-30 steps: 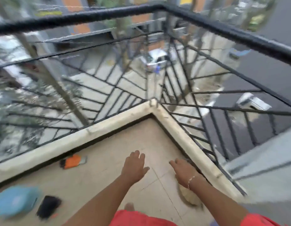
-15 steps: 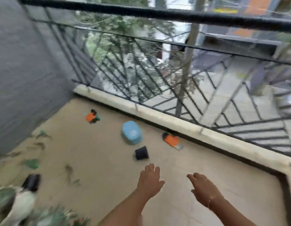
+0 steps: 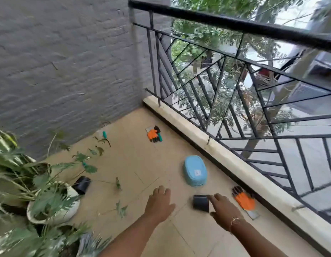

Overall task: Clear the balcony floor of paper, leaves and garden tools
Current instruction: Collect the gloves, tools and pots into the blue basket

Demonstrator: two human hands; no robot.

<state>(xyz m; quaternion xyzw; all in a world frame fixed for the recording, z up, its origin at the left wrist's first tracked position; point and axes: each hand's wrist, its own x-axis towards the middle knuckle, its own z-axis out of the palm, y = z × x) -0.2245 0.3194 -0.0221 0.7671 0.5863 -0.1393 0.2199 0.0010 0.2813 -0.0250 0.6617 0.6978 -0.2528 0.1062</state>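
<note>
On the tan balcony floor point(image 3: 142, 164) lie scattered green leaves point(image 3: 98, 151) near the wall and more leaves point(image 3: 122, 208) close to me. An orange and black garden glove point(image 3: 154, 134) with a teal-handled tool lies far off; a second orange glove point(image 3: 244, 200) lies by the ledge. A teal-handled tool point(image 3: 104, 134) rests near the wall. An upturned blue tub point(image 3: 195, 170) and a small black pot point(image 3: 200, 203) sit ahead. My left hand point(image 3: 159, 203) hovers open over the floor. My right hand point(image 3: 221, 210) is open, fingertips at the black pot's edge.
A grey brick wall point(image 3: 68, 71) closes the left side. A black metal railing point(image 3: 235, 89) on a pale ledge point(image 3: 216, 145) runs along the right. Potted plants in a white pot point(image 3: 55, 206) crowd the lower left, with another black pot point(image 3: 82, 184) lying beside them.
The view has swung left from the railing corner to the wall end of the balcony. Both hands stay stretched out in front, and the right hand now reaches the small black pot.
</note>
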